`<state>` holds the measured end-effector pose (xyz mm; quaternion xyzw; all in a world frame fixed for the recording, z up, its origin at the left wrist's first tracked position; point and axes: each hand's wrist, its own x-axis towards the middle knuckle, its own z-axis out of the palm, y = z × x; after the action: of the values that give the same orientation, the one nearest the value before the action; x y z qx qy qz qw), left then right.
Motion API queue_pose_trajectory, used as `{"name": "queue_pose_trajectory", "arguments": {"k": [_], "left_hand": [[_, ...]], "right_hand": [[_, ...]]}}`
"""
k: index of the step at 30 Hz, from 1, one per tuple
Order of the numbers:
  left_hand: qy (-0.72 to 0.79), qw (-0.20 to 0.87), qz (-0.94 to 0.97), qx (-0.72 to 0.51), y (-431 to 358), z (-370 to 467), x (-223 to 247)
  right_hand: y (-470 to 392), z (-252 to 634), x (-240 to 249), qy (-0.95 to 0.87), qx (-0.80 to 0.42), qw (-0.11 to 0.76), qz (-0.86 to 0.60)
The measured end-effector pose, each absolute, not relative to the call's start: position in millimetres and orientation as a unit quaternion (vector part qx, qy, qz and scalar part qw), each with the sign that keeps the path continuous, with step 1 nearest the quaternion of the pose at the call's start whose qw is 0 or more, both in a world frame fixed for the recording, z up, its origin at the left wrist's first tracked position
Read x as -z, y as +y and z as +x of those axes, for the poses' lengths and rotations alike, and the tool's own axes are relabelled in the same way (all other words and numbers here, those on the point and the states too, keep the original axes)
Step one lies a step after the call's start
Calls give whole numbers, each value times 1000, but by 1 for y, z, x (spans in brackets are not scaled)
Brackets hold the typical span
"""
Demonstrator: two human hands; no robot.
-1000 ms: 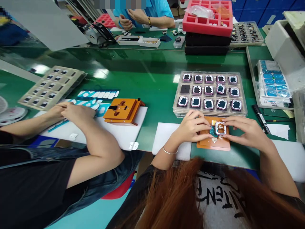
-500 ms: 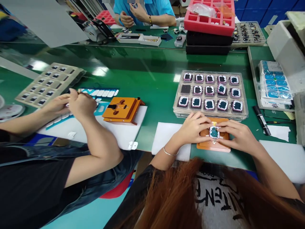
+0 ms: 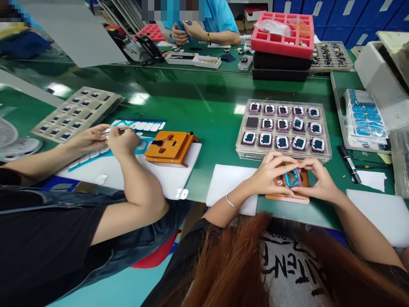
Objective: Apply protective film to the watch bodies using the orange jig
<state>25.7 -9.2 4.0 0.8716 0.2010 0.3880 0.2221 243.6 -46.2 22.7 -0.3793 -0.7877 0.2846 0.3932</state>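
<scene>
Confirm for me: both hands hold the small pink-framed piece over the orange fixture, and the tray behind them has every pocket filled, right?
Not quite. In the head view both hands do hold the pink-framed piece over the orange fixture, but the tray has one pocket without a piece, at the left of its middle row.

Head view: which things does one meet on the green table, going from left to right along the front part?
Beige tray → co-worker's hands → orange fixture → white pad → left hand → pink watch case held by both hands → right hand → black marker.
</scene>
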Motion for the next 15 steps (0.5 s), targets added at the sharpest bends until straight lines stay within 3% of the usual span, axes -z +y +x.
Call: {"name": "queue_pose_trajectory", "arguments": {"k": [7, 15], "left_hand": [[201, 185, 842, -465, -6, 25, -1], [194, 235, 834, -459, -11, 25, -4]], "right_hand": [[-42, 252, -20, -737, -446, 376, -341], [-43, 253, -19, -724, -485, 358, -336]]}}
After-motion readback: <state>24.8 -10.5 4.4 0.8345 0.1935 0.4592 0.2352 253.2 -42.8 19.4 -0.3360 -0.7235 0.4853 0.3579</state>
